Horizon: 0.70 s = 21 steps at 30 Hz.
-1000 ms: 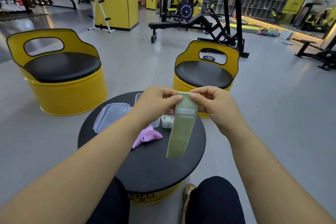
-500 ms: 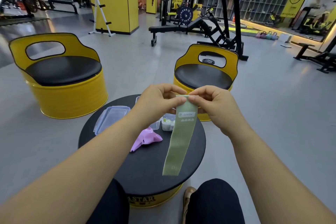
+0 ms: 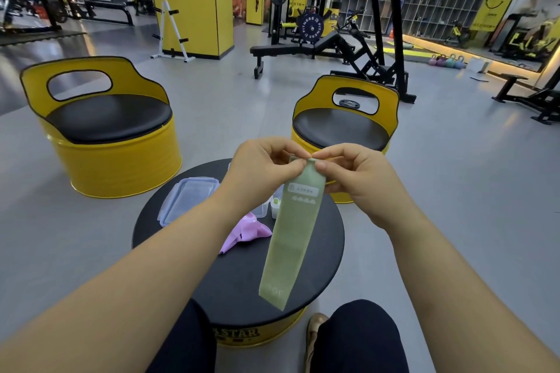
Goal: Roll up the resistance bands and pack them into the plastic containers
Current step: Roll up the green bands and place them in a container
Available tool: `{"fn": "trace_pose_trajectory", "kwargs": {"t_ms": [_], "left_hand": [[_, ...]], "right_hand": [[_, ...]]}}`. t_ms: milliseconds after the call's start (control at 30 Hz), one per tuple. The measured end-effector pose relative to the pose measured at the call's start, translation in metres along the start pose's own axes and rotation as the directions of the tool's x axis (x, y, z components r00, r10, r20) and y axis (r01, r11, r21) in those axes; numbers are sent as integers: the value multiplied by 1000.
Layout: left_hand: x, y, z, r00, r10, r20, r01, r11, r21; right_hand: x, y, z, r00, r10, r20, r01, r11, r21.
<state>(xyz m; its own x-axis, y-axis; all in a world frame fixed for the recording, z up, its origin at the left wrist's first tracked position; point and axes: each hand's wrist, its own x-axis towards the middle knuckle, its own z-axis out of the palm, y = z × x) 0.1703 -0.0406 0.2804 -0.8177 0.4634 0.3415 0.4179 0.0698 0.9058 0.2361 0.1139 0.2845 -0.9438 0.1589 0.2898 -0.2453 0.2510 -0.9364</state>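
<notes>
green band [image 3: 291, 239], white print | pink band [image 3: 247, 232] | black table [image 3: 327, 239] | yellow chairs [image 3: 121, 160]

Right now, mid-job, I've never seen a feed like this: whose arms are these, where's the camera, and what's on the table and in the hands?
There is no machine here: these are a person's bare arms, seen from one camera worn on the head, looking forward and down. The left hand and right hand both pinch the top end of a green band, which hangs unrolled above the round black table. On the table lie a crumpled pink band and a clear plastic container with a blue rim; a small clear container sits partly hidden behind the band.
</notes>
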Motion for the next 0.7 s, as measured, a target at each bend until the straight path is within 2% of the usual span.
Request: {"fn": "trace_pose_trajectory", "kwargs": {"t_ms": [233, 367, 433, 567, 700], "left_hand": [[-4, 4, -3, 995, -48, 82, 54, 996, -73], [-4, 3, -5, 995, -40, 89, 46, 997, -61], [-4, 2, -5, 998, -19, 66, 22, 999, -46], [-5, 1, -2, 999, 37, 6, -37, 999, 0], [-5, -1, -2, 998, 65, -16, -64, 997, 53]], "right_hand": [[-2, 6, 3, 986, -153, -59, 144, 981, -128], [-3, 9, 4, 976, -207, -62, 189, 958, -215], [-4, 9, 5, 981, -185, -55, 173, 969, -175], [-5, 7, 6, 996, -66, -62, 68, 997, 21], [-3, 7, 8, 999, -13, -50, 16, 997, 70]]}}
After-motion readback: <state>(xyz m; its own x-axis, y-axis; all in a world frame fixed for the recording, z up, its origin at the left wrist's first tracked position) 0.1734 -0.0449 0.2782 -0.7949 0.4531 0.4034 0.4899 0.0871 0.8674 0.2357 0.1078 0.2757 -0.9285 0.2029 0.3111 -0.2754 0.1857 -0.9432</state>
